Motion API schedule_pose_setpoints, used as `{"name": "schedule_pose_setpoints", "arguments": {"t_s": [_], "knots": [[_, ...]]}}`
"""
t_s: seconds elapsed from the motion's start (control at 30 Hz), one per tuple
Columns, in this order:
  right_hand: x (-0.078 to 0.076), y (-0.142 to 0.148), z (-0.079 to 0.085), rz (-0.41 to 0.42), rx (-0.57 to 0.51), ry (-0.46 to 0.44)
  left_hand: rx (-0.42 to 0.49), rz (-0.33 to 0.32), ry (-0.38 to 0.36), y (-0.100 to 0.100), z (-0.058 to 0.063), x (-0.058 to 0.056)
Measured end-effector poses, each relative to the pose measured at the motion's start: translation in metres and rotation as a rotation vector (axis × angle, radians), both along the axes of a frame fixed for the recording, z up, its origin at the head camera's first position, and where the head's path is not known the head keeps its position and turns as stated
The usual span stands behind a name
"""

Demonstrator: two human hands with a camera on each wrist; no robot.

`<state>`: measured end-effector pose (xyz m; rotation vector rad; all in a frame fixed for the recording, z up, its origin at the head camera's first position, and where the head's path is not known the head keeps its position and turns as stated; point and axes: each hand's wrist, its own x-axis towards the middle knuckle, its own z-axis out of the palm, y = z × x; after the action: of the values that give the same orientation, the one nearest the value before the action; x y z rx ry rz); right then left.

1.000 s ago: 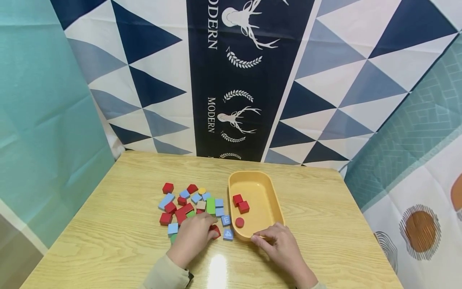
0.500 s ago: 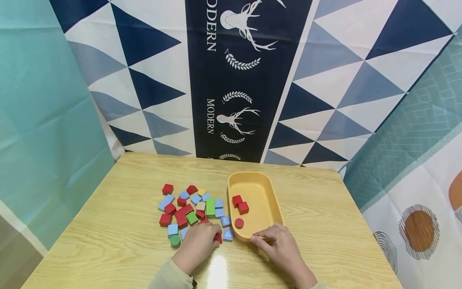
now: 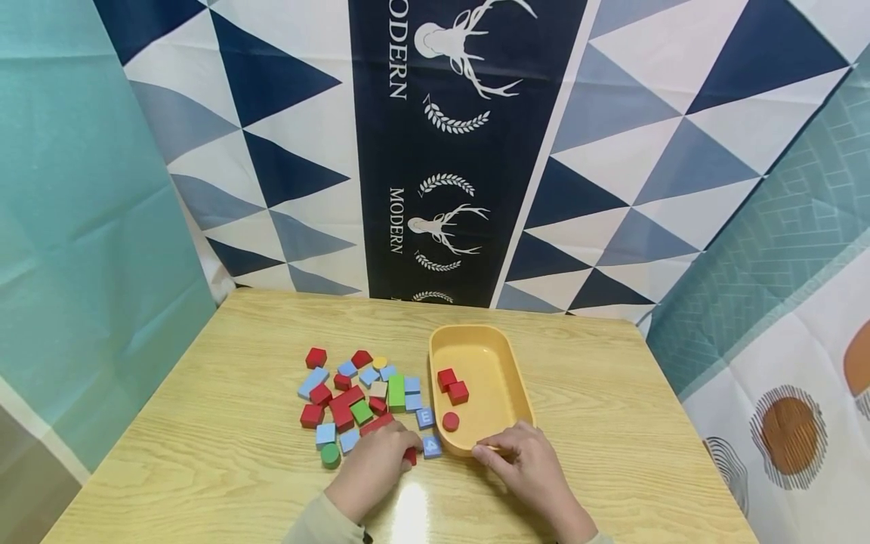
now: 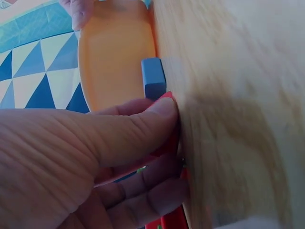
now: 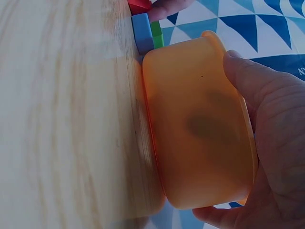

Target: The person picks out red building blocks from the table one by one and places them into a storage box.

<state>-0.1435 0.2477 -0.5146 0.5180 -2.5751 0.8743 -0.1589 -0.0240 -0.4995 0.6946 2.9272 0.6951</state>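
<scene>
My left hand (image 3: 377, 465) is low over the table at the near right side of a spread of wooden blocks. Its thumb and fingers pinch a red block (image 4: 170, 143), mostly hidden by the hand. Right beside the fingertips lies a blue block marked 4 (image 3: 431, 446), between that hand and an orange plastic tray (image 3: 484, 361). My right hand (image 3: 529, 467) grips the tray's near rim, thumb on one side and fingers on the other. Inside the tray are two red cubes (image 3: 453, 385) and a red round block (image 3: 451, 421).
Several red, blue and green blocks lie close together left of the tray, among them a red L-shaped block (image 3: 342, 412), a green cylinder (image 3: 330, 455) and a long green block (image 3: 396, 394). Patterned cloth (image 3: 435, 151) hangs behind the wooden table (image 3: 612, 423).
My left hand has shifted right and toward me, the red block under its fingers moving along. A green cylinder and a long red block now show from behind it. The right hand stays on the rim.
</scene>
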Motion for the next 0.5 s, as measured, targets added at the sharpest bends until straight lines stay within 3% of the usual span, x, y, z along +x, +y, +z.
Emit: {"name": "schedule_pose_setpoints", "arguments": {"t_s": [0.2, 0.5], "knots": [[0.0, 0.0003, -0.0007, 0.005, -0.002, 0.008, -0.019, -0.004, -0.025, 0.0024, 0.0023, 0.0009], [0.0007, 0.0002, -0.0008, 0.0, -0.005, 0.004, -0.022, -0.002, 0.056, 0.0015, 0.0005, 0.0027]]}}
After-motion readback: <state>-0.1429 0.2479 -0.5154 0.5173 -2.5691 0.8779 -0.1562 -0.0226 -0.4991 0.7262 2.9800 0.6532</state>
